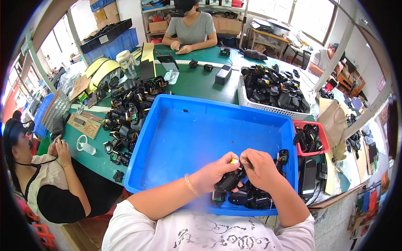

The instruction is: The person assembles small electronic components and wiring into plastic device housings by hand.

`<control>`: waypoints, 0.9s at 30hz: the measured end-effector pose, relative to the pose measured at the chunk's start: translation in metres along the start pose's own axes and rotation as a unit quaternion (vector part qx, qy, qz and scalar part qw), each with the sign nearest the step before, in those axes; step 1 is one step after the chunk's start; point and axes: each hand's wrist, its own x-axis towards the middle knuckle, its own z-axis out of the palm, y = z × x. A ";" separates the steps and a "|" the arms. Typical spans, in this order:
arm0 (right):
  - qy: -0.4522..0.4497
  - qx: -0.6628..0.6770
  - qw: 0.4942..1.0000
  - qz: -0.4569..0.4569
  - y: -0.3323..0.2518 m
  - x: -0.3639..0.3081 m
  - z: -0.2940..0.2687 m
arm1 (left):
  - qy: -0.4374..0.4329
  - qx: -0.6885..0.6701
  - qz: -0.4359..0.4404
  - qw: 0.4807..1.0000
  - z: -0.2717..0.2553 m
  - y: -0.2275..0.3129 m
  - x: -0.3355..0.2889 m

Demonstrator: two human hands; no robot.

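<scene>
Over the near right part of the blue tray [184, 100], my left hand [211, 175] grips a black plastic housing [228, 180]. A small yellow-and-white piece [234, 161] shows at its top, by my left thumb. My right hand [260, 168] is pinched against the top of that housing; what its fingertips hold is too small to tell. Below both hands, several similar black housings [251, 196] lie in the tray's near right corner, partly hidden by my hands and forearm. Another black part [282, 157] rests by the tray's right wall.
Black housings with wires are heaped on the green table left of the tray [130, 100]. A white basket [272, 109] full of black parts stands beyond it, a red basket [325, 140] to the right. One person sits at left, another across the table, a third far right.
</scene>
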 end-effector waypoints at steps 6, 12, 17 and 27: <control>-0.016 0.263 0.947 0.184 0.004 -0.003 0.006 | 0.033 0.121 0.016 0.992 0.006 0.003 -0.004; 0.002 0.398 0.890 0.222 0.008 -0.004 0.010 | 0.050 0.097 0.006 0.994 0.003 0.005 0.000; -0.012 0.120 0.984 0.132 -0.006 -0.002 0.002 | 0.033 0.068 0.037 0.996 -0.005 -0.001 0.003; 0.015 0.055 0.996 0.067 -0.006 -0.004 -0.001 | 0.041 0.072 0.016 0.996 -0.005 -0.006 0.004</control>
